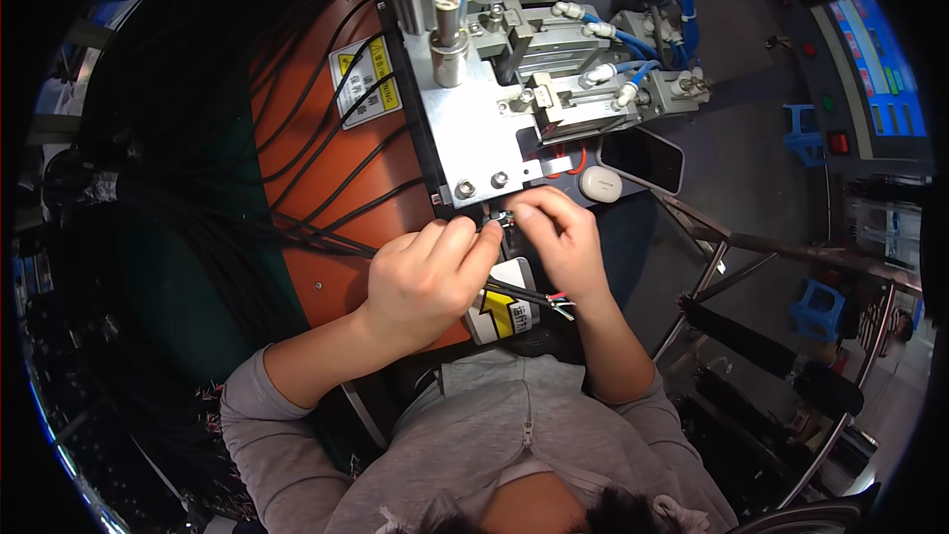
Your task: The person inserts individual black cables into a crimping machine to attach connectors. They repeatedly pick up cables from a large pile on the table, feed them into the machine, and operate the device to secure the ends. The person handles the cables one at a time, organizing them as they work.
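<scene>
My left hand [432, 265] is closed, its thumb and forefinger pinched together under the front edge of the machine's metal plate [484, 143]. Black cables [519, 290] run from the left through or beneath this hand. They come out on its right with bare split wire ends [561, 307], red, white and dark. Right beside it, my right hand [561, 237] is closed too, thumb against bent forefinger. Between the fingertips of both hands shows a small green and whitish piece [505, 220], too small to name. What the right fingers grip is partly hidden.
Pneumatic cylinders with blue hoses [682, 0] fill the machine top. A white earbud case [601, 184] and a phone [643, 160] lie to the right. A thick bundle of black cables [227, 193] crosses the orange panel [341, 173]. Blue stools [816, 309] and a screen [880, 69] stand farther right.
</scene>
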